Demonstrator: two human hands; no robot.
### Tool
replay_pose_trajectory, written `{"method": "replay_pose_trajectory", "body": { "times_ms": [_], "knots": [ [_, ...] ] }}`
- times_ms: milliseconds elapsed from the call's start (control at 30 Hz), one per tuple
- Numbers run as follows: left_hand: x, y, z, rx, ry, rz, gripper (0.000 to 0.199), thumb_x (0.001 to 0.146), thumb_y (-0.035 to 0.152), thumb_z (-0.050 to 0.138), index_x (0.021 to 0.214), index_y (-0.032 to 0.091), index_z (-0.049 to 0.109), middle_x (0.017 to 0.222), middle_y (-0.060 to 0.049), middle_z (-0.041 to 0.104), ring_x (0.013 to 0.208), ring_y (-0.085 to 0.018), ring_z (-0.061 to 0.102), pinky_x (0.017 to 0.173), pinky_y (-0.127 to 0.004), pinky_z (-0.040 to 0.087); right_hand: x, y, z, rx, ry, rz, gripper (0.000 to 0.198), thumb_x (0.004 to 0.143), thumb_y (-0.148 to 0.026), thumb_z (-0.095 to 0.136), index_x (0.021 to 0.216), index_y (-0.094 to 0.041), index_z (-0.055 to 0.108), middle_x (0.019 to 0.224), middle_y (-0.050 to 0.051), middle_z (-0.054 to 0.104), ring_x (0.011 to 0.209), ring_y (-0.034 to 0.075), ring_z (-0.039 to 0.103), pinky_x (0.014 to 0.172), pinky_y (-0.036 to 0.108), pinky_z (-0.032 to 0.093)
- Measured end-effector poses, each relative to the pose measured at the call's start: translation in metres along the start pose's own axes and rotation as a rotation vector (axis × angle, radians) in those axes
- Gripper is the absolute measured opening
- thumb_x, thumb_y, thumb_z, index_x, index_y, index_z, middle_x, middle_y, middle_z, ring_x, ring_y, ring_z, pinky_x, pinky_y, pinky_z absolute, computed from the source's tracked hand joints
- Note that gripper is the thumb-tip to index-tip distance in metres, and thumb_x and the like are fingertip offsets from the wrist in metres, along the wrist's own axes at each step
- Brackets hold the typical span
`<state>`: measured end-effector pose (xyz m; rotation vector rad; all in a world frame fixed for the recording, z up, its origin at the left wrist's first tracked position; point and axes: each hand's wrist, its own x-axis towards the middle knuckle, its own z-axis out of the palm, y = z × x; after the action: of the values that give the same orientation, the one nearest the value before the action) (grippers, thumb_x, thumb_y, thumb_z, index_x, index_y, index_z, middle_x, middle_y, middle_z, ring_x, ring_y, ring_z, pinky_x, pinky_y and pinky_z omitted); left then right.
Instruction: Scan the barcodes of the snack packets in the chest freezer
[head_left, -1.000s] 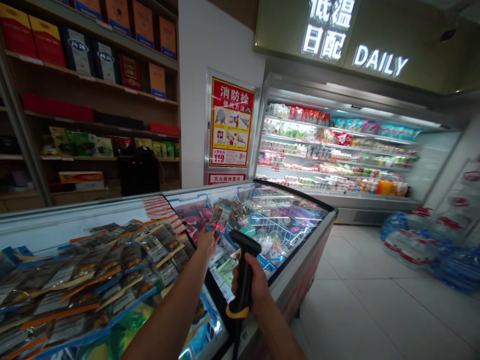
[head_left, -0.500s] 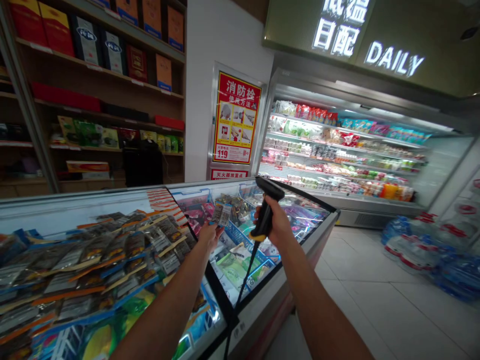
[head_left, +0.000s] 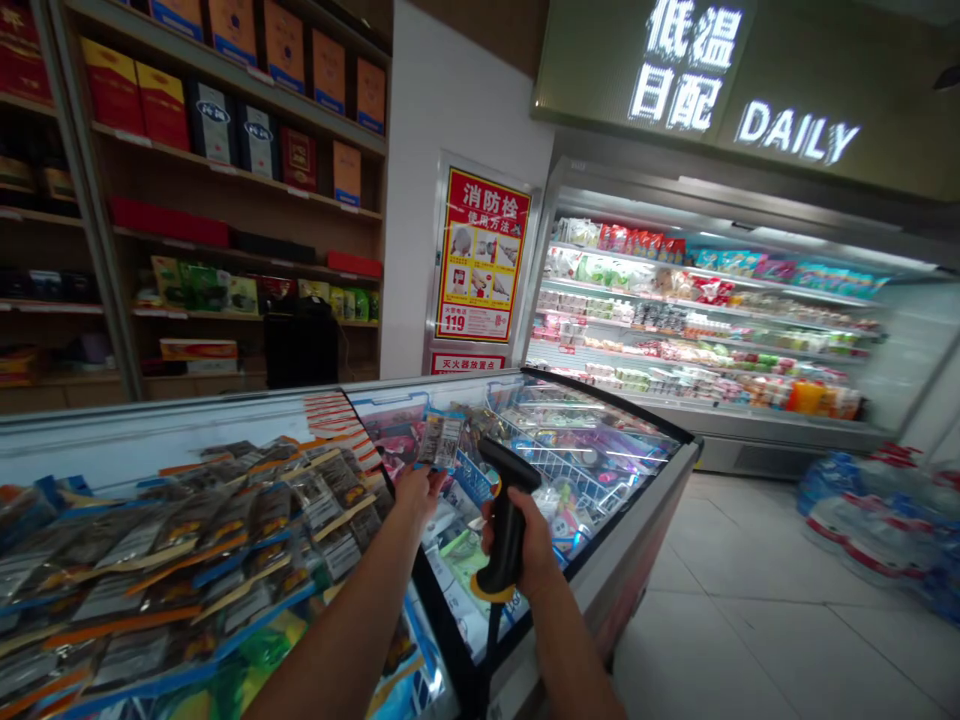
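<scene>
My left hand (head_left: 418,493) pinches the lower edge of a clear food packet (head_left: 440,438) with a blue border and a printed label, held upright over the freezer. In my right hand (head_left: 525,540) is a black and yellow barcode scanner (head_left: 504,515), gripped round its handle. The scanner's head tilts up and left, toward the packet, and the two are apart. A black cable (head_left: 493,635) hangs from the handle's base. Left of my left arm, many similar packets with orange and blue edges (head_left: 217,520) lie heaped on the freezer.
The chest freezer (head_left: 660,490) holds blue wire baskets (head_left: 574,460) of bagged goods under glass. Behind it stand shelves (head_left: 247,210) of boxes, a fire notice (head_left: 484,255) and a lit refrigerated display (head_left: 697,300). Bottled water packs (head_left: 874,520) sit on the tiled floor (head_left: 750,600) at right.
The scanner has moved down and left, closer to the packet. My left hand has turned the packet more upright, its label side showing more fully. The view has shifted slightly.
</scene>
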<state>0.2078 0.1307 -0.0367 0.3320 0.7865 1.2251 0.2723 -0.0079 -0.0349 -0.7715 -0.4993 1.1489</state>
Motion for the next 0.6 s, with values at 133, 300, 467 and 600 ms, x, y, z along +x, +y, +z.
{"method": "replay_pose_trajectory", "body": {
  "times_ms": [133,300,467,600],
  "knots": [
    [0.0023,-0.0004,0.0012,0.009,-0.019,0.000,0.024,0.070,-0.002,0.039,0.067,0.021,0.045,0.051,0.005,0.048,0.048,-0.009,0.052,0.057,-0.024,0.046,-0.0059,-0.0005,-0.0005,-0.008,0.006,0.087,0.032,0.065,-0.045,0.051,0.075,-0.015,0.051,0.047,-0.001,0.053,0.034,0.009,0.046,0.033,0.019,0.033],
    [0.0045,-0.0022,0.0008,0.031,-0.022,0.011,0.023,0.070,-0.001,0.040,0.069,0.021,0.046,0.052,0.004,0.049,0.047,-0.009,0.051,0.056,-0.024,0.044,-0.0081,0.0036,-0.0025,-0.035,-0.008,0.053,0.035,0.065,-0.046,0.051,0.078,-0.014,0.052,0.045,-0.002,0.051,0.032,0.009,0.045,0.032,0.018,0.031],
    [0.0053,-0.0044,-0.0017,0.037,-0.023,0.044,0.025,0.069,-0.002,0.041,0.071,0.022,0.049,0.053,0.005,0.048,0.046,-0.007,0.050,0.057,-0.024,0.045,-0.0088,0.0035,-0.0021,-0.021,-0.023,0.031,0.033,0.065,-0.046,0.051,0.075,-0.014,0.050,0.045,-0.002,0.052,0.031,0.009,0.045,0.030,0.018,0.031],
    [0.0029,-0.0047,-0.0025,0.062,-0.027,0.067,0.024,0.068,-0.002,0.043,0.069,0.020,0.049,0.053,0.005,0.047,0.045,-0.007,0.048,0.057,-0.023,0.045,-0.0077,0.0022,-0.0010,-0.020,0.005,0.036,0.032,0.063,-0.046,0.051,0.071,-0.014,0.049,0.044,-0.002,0.052,0.031,0.010,0.045,0.030,0.019,0.031]
  ]
}}
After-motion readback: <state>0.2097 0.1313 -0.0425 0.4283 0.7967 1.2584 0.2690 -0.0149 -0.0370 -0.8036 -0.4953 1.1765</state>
